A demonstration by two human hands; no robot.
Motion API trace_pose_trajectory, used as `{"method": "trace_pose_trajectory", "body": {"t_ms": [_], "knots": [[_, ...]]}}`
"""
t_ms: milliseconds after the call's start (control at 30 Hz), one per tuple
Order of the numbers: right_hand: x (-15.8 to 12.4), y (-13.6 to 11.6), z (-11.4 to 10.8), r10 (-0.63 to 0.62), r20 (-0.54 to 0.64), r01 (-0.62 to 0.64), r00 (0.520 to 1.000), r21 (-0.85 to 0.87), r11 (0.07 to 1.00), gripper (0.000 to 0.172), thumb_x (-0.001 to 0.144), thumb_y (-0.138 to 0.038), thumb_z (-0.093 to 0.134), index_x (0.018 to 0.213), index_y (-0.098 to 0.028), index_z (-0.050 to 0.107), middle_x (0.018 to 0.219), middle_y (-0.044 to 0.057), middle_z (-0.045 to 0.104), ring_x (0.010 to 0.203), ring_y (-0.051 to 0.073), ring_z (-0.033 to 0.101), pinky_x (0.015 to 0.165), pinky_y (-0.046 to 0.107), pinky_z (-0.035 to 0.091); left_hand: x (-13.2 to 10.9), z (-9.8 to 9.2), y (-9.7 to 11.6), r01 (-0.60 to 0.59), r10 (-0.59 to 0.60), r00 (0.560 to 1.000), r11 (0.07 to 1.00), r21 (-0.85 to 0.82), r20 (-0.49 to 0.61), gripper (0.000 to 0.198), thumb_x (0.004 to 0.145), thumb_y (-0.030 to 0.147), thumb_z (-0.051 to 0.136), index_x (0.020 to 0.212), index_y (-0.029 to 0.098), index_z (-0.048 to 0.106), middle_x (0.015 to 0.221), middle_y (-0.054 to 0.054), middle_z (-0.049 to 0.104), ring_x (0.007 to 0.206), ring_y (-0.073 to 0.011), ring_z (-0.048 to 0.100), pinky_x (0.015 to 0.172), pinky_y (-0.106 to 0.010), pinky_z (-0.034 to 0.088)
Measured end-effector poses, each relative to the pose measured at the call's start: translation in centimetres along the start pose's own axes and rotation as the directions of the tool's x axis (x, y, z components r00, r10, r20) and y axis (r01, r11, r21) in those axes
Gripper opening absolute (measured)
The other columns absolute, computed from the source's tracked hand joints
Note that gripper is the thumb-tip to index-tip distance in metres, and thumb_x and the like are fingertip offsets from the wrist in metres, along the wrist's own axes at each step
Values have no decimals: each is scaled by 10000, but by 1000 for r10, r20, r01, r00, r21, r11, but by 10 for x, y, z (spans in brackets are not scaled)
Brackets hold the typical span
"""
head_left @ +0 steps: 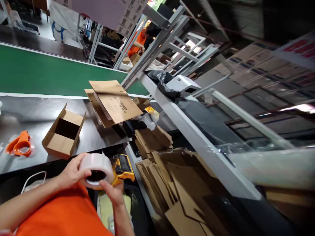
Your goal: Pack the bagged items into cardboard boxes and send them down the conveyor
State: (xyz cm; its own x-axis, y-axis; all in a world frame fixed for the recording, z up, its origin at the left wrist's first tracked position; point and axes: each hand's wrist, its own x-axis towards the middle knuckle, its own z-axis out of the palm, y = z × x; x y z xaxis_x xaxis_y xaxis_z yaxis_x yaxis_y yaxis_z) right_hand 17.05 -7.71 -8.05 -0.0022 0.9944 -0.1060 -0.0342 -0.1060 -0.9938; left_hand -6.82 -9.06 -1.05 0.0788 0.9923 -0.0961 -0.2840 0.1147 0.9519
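Observation:
A roll of clear packing tape [97, 168] sits between both my hands, close to my orange shirt. My left hand [71, 170] wraps its fingers over the roll's left side and top. From below, my right hand [110, 191] pinches the roll's lower right edge with thumb and fingers. A yellow and black device [124, 167] lies just behind the roll on the right.
An open small cardboard box [64, 134] stands on the steel table [29, 111]. An orange tape dispenser [19, 144] lies at left. Flattened boxes [114, 103] lean beyond it, more cardboard [167, 183] is piled at right. Behind runs a green conveyor belt [44, 73]; a person in orange [137, 42] works far back.

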Motion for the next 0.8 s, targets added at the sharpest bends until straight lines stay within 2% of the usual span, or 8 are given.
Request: {"method": "trace_pose_trajectory", "body": {"t_ms": [167,267,367,500,567,633,733,800], "knots": [[-2,-2,22,-18,-49,27,999,169,985,812,607,-700,931,1265,-286,693,990,55,820,900,306,798,838,479,680,1,18,-8,-26,10,980,997,-78,-201,745,760,846,754,1103,184,737,936,-64,732,832,-232,652,758,-324,561],[-3,-11,47,-10,-180,51,984,222,974,740,814,-786,702,1348,-278,646,998,69,818,885,297,801,865,496,671,6,29,-12,-51,24,951,996,-79,-310,647,829,820,712,1016,201,738,886,-67,727,803,-226,637,733,-325,555],[3,-19,58,7,-269,57,963,230,972,643,886,-722,622,1317,-247,652,1011,83,810,899,299,796,887,493,661,11,32,-11,-58,36,946,997,-59,-322,632,860,811,681,1001,196,725,872,-75,723,779,-226,630,718,-334,546],[17,-26,41,-17,-315,75,949,173,982,538,858,-616,693,1243,-241,672,973,77,801,873,298,782,829,472,656,12,26,2,-23,39,976,997,74,-215,633,885,742,696,1190,188,708,1068,-106,740,974,-280,691,859,-378,573],[22,-28,26,-87,-298,126,951,115,985,491,839,-588,726,1196,-255,678,973,63,799,859,284,779,805,452,658,12,22,13,-84,136,955,977,198,-265,733,821,698,784,1329,183,663,1306,-153,686,1184,-324,659,979,-410,557],[25,-29,12,-181,-243,195,953,32,980,464,791,-551,796,1131,-255,684,960,56,797,810,264,775,757,415,659,13,19,23,-110,201,931,950,293,-304,738,776,676,825,1297,176,672,1300,-151,675,1170,-315,647,962,-399,547],[23,-29,0,-306,-145,297,941,-77,952,512,699,-536,891,1051,-223,691,869,55,781,698,241,751,638,360,641,21,17,33,69,-9,976,961,270,-217,540,870,716,690,964,184,708,862,-38,685,795,-205,608,723,-318,491],[21,-28,-3,-358,-100,347,928,-115,931,541,657,-555,928,1000,-209,693,810,41,762,635,221,719,568,328,616,30,17,34,213,-176,968,953,214,-179,563,881,743,636,808,185,663,709,5,619,686,-163,536,657,-291,427]]}}
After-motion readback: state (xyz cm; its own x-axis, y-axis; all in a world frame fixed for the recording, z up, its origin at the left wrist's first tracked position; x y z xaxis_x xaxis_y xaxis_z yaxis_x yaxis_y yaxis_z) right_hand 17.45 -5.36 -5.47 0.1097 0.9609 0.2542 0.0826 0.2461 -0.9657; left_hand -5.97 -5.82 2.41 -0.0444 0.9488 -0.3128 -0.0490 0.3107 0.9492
